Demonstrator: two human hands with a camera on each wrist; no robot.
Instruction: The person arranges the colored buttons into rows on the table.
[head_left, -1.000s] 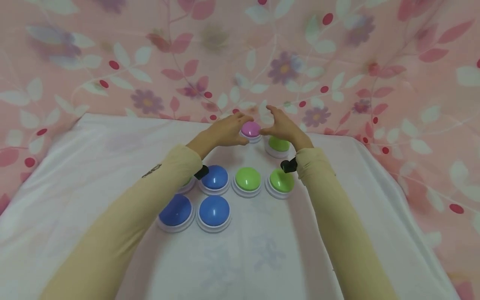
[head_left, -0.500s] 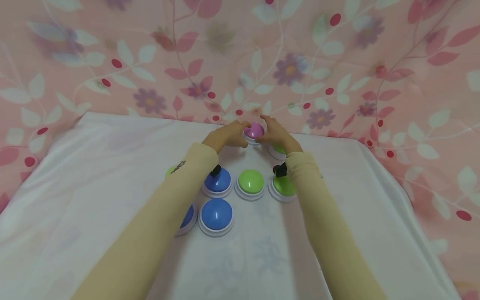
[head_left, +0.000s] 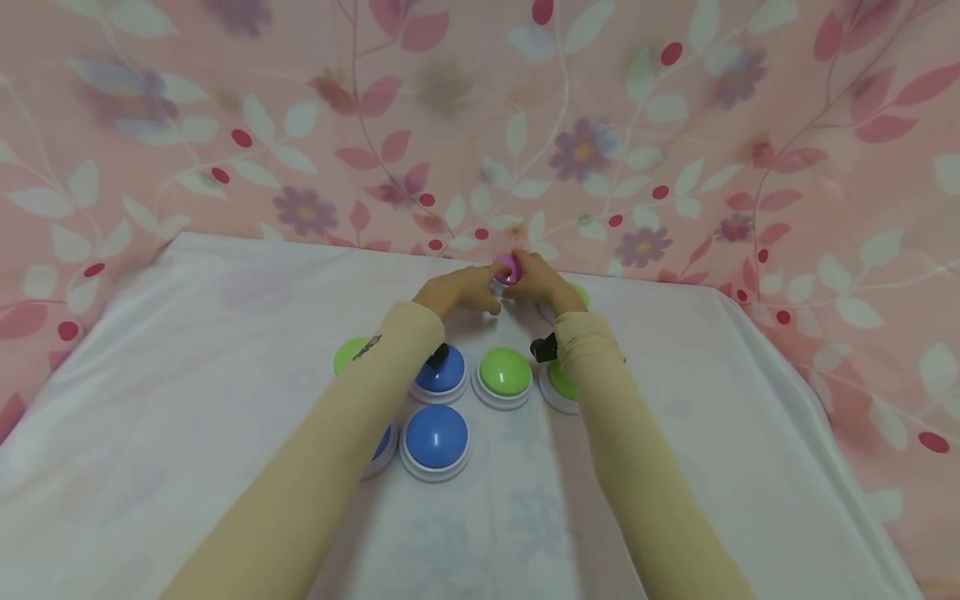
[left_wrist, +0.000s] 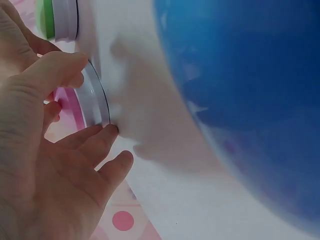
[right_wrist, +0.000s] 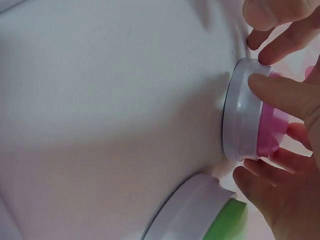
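Note:
A pink domed push button (head_left: 507,268) with a white base stands at the far edge of the white cloth, between both hands. My right hand (head_left: 542,282) grips it, its thumb (right_wrist: 272,92) along the near side of the base and its fingers curled round the right side. My left hand (head_left: 465,290) is on the other side. Its fingertips (left_wrist: 111,132) touch the left side of the base, while its thumb stands off in the right wrist view. Whether the base is raised from the cloth, I cannot tell.
Nearer me are a green button (head_left: 506,372), a blue button (head_left: 437,437) and another blue button (head_left: 442,369). More green buttons sit partly behind my sleeves, one by my right wrist (head_left: 580,295). A pink floral curtain (head_left: 480,125) hangs behind the white cloth (head_left: 247,333).
Both hands have closed in on the pink button from its two sides. The right thumb and fingers have come round it. The view has shifted slightly.

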